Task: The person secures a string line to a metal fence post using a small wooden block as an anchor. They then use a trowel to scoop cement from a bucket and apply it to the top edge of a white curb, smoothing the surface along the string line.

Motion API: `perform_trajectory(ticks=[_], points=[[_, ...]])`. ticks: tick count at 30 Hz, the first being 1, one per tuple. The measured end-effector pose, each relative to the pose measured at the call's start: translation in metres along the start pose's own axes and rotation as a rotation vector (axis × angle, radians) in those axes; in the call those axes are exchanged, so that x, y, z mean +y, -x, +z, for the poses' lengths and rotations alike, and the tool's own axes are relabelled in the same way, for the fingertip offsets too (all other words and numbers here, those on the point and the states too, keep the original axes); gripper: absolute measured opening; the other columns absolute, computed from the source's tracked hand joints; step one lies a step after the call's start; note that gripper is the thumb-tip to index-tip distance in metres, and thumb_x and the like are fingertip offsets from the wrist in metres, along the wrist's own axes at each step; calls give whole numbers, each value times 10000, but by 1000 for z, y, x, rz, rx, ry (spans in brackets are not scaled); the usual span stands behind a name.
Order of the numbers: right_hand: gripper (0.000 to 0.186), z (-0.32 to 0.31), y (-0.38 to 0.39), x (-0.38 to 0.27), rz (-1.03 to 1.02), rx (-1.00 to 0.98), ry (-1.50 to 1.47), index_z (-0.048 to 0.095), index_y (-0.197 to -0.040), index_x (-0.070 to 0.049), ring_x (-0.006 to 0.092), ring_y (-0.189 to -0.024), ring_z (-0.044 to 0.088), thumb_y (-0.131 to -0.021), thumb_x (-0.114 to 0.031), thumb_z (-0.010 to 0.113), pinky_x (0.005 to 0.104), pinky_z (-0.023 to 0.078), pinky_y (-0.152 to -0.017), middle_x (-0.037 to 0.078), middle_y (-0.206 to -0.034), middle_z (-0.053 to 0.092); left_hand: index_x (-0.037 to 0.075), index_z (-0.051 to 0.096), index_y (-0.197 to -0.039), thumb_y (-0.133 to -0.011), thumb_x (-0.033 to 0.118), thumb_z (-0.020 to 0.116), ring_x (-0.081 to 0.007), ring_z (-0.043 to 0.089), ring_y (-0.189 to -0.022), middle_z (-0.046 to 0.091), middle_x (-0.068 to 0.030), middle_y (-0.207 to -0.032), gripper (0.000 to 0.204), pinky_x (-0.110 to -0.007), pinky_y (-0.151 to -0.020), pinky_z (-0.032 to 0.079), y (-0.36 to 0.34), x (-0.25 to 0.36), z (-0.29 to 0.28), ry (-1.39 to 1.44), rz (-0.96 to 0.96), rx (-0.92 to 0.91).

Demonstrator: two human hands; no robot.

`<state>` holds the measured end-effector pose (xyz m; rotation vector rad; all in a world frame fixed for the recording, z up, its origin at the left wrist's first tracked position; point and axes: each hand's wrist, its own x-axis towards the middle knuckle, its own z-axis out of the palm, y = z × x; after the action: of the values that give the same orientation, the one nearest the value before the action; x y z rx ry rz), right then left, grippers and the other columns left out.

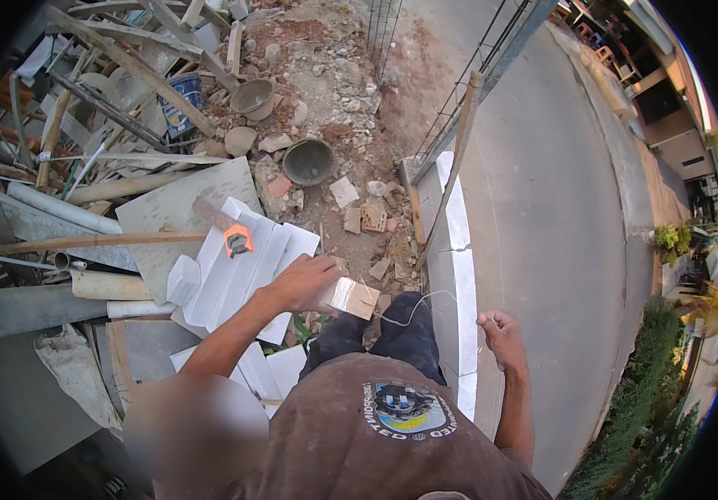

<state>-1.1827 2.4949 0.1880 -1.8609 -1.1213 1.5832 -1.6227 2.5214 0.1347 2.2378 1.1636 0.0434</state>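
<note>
My left hand (305, 283) is closed around a small wooden block (355, 300) wound with pale string, held above my knees. A loose length of the string (413, 315) curves from the block toward the right. My right hand (502, 337) is raised over the road side of the low white block wall (461, 258), its thumb and fingers pinched at the string's far end. The last bit of string near those fingers is very thin and hard to see. Left of my left hand, a handsaw (238, 240) with an orange handle lies on white blocks (251, 267).
Boards, pipes and rubble (109, 192) pile up at the left. A black bucket (309, 162) and broken bricks (373, 217) lie ahead. A steel rebar column (459, 108) with a leaning wooden strip stands at the wall's far end. Paved road (559, 208) runs along the right.
</note>
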Motion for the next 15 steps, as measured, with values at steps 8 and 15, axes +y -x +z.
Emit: perform_trajectory(ticks=[8, 15], points=[[312, -31, -96, -113, -147, 145, 4, 632, -823, -96, 4, -500, 284, -913, -374, 742, 211, 192, -457, -116, -611, 397, 118, 515, -1353, -638, 416, 886, -326, 545, -1136, 556, -111, -1184, 858, -448, -954, 422, 9, -94, -68, -34, -273, 103], [307, -69, -153, -171, -281, 305, -25, 602, -819, -118, -7, -486, 247, -929, -378, 721, 205, 170, -440, -126, -608, 351, 94, 552, -1300, -635, 347, 892, -331, 544, -1140, 572, -125, -1194, 788, -442, -965, 404, -2, -176, -105, -127, -380, 162]])
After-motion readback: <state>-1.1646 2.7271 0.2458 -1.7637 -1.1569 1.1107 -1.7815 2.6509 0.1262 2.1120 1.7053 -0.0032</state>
